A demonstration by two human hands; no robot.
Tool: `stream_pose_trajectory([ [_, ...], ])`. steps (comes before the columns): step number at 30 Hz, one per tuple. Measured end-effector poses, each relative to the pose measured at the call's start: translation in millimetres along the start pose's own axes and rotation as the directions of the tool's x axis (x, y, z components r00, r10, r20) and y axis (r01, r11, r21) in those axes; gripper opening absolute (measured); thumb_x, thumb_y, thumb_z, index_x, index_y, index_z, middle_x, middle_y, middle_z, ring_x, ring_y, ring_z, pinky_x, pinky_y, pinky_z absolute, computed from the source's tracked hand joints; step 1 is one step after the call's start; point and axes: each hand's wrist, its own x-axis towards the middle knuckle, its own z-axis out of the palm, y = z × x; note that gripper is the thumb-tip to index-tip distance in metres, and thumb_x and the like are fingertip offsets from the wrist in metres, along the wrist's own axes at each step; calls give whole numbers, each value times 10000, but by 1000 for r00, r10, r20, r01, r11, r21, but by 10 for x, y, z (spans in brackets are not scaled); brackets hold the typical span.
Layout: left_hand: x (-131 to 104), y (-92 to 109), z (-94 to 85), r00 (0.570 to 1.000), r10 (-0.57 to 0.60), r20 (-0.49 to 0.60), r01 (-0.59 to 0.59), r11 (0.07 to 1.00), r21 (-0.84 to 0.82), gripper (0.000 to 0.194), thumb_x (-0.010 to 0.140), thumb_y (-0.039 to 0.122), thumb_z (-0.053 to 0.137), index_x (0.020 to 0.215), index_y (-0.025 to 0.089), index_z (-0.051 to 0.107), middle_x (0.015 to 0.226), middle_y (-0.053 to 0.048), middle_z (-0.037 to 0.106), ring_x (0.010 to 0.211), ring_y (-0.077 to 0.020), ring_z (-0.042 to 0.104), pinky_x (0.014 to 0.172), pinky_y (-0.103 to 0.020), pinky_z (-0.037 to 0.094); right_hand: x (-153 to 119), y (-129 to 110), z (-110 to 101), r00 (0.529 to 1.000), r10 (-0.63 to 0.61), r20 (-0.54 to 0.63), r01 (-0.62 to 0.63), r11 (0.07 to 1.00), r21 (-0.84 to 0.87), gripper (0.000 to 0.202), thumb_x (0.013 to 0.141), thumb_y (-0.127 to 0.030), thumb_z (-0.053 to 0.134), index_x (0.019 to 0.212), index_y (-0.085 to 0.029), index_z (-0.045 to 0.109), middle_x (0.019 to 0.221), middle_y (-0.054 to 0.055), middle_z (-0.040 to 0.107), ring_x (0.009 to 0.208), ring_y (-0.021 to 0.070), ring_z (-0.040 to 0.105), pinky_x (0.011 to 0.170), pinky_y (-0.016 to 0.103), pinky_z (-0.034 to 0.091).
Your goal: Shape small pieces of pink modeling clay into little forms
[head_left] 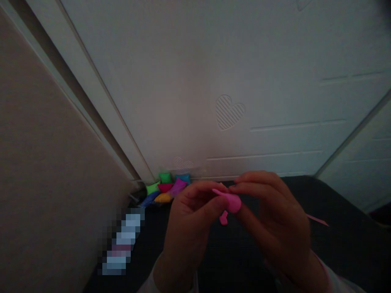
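Above the dark table, a piece of bright pink modelling clay (233, 202) is held between both hands; it looks flattened, with a rounded end and a thin edge. My left hand (191, 217) pinches its left part between thumb and fingers. Fingers and thumb of my right hand (271, 215) close on its right side from above and below. Just below the fingers, a smaller pink clay piece (224, 218) shows, apparently on the table. The fingers partly cover the held clay.
Several coloured clay packets (165, 188) lie at the back left of the dark table (235, 256), near a white panel (171, 101) with heart patterns. A thin pink strip or stick (318, 220) lies right of my right hand. A blurred-out item (124, 242) is at the left edge.
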Motion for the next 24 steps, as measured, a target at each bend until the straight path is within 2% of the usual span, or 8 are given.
stream_pose_trajectory([
  [3, -5, 0, -11, 1000, -12, -12, 12, 1000, 0, 175, 657, 137, 749, 793, 242, 715, 735, 41, 716, 625, -66, 615, 511, -119, 491, 9, -6, -13, 1000, -7, 13, 7, 1000, -22, 181, 782, -81, 601, 930, -185, 589, 891, 17, 577, 831, 111, 573, 748, 209, 497],
  [6, -5, 6, -23, 999, -5, -32, 6, 999, 51, 126, 685, 139, 727, 777, 224, 712, 736, 38, 709, 637, -65, 608, 528, -121, 487, 14, -6, -18, 998, -65, 3, 65, 995, -74, 169, 781, -63, 590, 905, -179, 583, 861, 22, 591, 799, 118, 575, 720, 221, 502],
  [10, -5, 22, -33, 1000, -18, 17, 16, 995, 102, 54, 693, 178, 726, 735, 211, 723, 689, 24, 686, 623, -70, 584, 539, -139, 472, 3, -1, -23, 991, -131, -12, 128, 985, -117, 214, 762, -48, 598, 923, -189, 587, 851, 33, 628, 777, 144, 591, 690, 265, 509],
  [16, 3, 45, -22, 999, -24, 33, 21, 996, 91, 76, 639, 212, 763, 708, 214, 732, 726, 4, 665, 592, -86, 547, 527, -188, 445, -21, -3, -40, 1000, -14, 13, 14, 1000, -13, 263, 761, -89, 606, 981, -230, 583, 911, 34, 607, 832, 165, 600, 721, 291, 522],
  [24, 14, 45, -16, 993, -87, 74, 84, 996, 44, 37, 666, 172, 735, 698, 177, 717, 725, 9, 607, 633, -78, 515, 545, -168, 413, 15, -45, -46, 998, 12, 66, -17, 996, 83, 219, 779, -53, 578, 929, -212, 574, 903, 3, 585, 844, 101, 584, 771, 192, 502],
])
